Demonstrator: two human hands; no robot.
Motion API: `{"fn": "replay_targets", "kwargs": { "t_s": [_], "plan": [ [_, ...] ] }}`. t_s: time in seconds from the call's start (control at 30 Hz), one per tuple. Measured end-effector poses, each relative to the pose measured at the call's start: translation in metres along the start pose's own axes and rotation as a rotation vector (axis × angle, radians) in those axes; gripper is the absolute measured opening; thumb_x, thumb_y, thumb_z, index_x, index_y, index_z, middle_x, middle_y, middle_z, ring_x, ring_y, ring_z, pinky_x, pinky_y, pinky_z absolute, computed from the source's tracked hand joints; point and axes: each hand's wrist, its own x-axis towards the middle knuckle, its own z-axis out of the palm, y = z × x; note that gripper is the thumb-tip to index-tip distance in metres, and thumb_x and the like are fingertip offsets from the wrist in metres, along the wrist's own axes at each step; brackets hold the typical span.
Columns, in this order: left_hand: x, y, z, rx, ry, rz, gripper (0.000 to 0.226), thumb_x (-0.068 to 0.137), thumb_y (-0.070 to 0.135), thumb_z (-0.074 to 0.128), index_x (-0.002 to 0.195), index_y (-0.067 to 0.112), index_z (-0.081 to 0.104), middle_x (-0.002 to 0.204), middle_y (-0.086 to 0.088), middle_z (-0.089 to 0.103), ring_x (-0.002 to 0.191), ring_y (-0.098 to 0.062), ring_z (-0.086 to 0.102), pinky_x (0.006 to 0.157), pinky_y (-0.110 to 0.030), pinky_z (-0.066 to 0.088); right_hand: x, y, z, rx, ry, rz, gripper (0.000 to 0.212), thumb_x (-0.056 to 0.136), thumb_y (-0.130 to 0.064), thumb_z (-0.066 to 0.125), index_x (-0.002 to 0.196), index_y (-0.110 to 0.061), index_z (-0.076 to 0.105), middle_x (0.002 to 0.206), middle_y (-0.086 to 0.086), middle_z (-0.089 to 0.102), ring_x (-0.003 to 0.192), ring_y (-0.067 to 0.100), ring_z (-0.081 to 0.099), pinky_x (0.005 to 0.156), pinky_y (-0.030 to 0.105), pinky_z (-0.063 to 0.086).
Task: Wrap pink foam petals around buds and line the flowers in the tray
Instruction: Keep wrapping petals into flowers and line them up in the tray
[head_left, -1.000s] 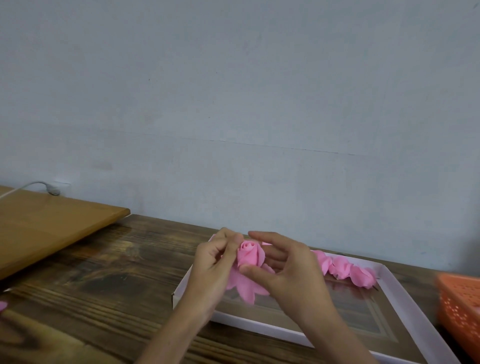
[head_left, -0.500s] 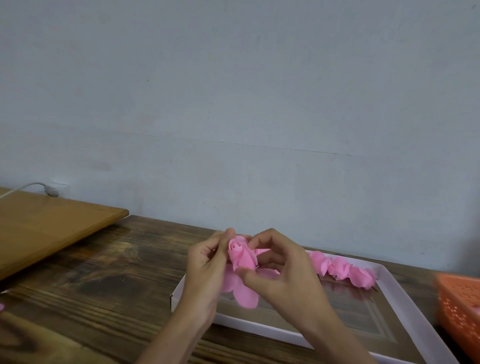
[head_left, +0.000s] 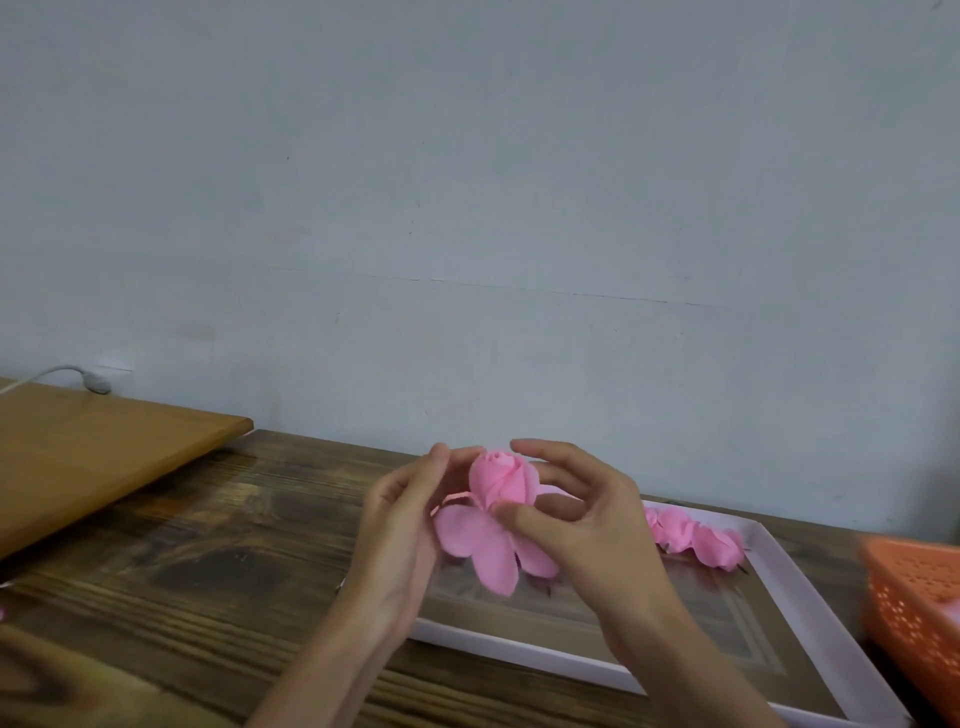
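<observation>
Both my hands hold one pink foam flower above the near left corner of the white tray. Its rolled bud points up between my fingers, and loose pink petals hang below it. My left hand cups the flower from the left, fingers curled against bud and petals. My right hand pinches the bud's base with the thumb, its other fingers arched over the bud. A row of finished pink flowers lies along the tray's far edge, partly hidden behind my right hand.
The tray lies on a dark wooden table against a pale wall. A lighter wooden board sits at the left with a white cable behind it. An orange perforated basket stands at the right edge.
The bud has turned more upright and risen slightly. My right fingers have spread and lifted over it, and the loose petals have swung down to the left.
</observation>
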Motion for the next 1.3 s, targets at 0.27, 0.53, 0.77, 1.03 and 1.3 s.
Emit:
{"fn": "replay_targets", "kwargs": {
  "t_s": [0.27, 0.53, 0.77, 1.03, 1.3],
  "plan": [
    [-0.007, -0.01, 0.001, 0.13, -0.017, -0.109, 0.026, 0.082, 0.018, 0.086, 0.105, 0.007, 0.082, 0.111, -0.031, 0.073, 0.108, -0.061, 0.064, 0.097, -0.086, 0.038, 0.003, 0.009, -0.012, 0.082, 0.089, 0.117, 0.03, 0.071, -0.023, 0.079, 0.1, -0.018, 0.076, 0.099, 0.009, 0.078, 0.073, 0.027, 0.072, 0.065, 0.05, 0.044],
    [-0.013, -0.008, 0.014, 0.089, 0.085, -0.069, 0.038, 0.058, 0.035, 0.087, 0.086, 0.011, 0.084, 0.099, -0.021, 0.077, 0.084, -0.029, 0.073, 0.088, -0.056, 0.057, -0.001, 0.008, -0.008, 0.038, -0.092, 0.089, 0.032, 0.072, -0.028, 0.078, 0.102, -0.019, 0.076, 0.099, 0.01, 0.078, 0.076, 0.019, 0.071, 0.055, 0.038, 0.042],
    [-0.011, -0.008, 0.011, 0.064, 0.089, -0.024, 0.043, 0.069, 0.044, 0.081, 0.089, 0.005, 0.082, 0.104, -0.029, 0.072, 0.091, -0.037, 0.071, 0.082, -0.052, 0.058, 0.0, 0.007, -0.009, 0.004, -0.075, 0.013, 0.022, 0.077, -0.009, 0.08, 0.098, -0.016, 0.078, 0.1, 0.008, 0.08, 0.089, 0.028, 0.078, 0.071, 0.04, 0.065],
    [-0.008, -0.011, 0.01, -0.147, 0.127, -0.238, 0.065, 0.088, 0.059, 0.059, 0.098, -0.004, 0.07, 0.109, -0.025, 0.075, 0.101, -0.041, 0.075, 0.077, -0.047, 0.065, -0.004, 0.011, 0.003, -0.099, -0.109, 0.016, 0.027, 0.08, 0.002, 0.082, 0.093, -0.021, 0.079, 0.099, 0.0, 0.08, 0.091, 0.021, 0.078, 0.075, 0.033, 0.063],
    [-0.014, -0.012, 0.02, -0.297, -0.054, -0.322, 0.076, 0.098, 0.066, 0.04, 0.115, 0.002, 0.077, 0.125, -0.024, 0.072, 0.111, -0.038, 0.074, 0.076, -0.041, 0.064, -0.007, 0.011, 0.01, -0.304, -0.087, -0.068, 0.026, 0.075, -0.006, 0.08, 0.09, -0.027, 0.077, 0.09, -0.008, 0.077, 0.076, 0.021, 0.074, 0.069, 0.039, 0.061]
  ]
}}
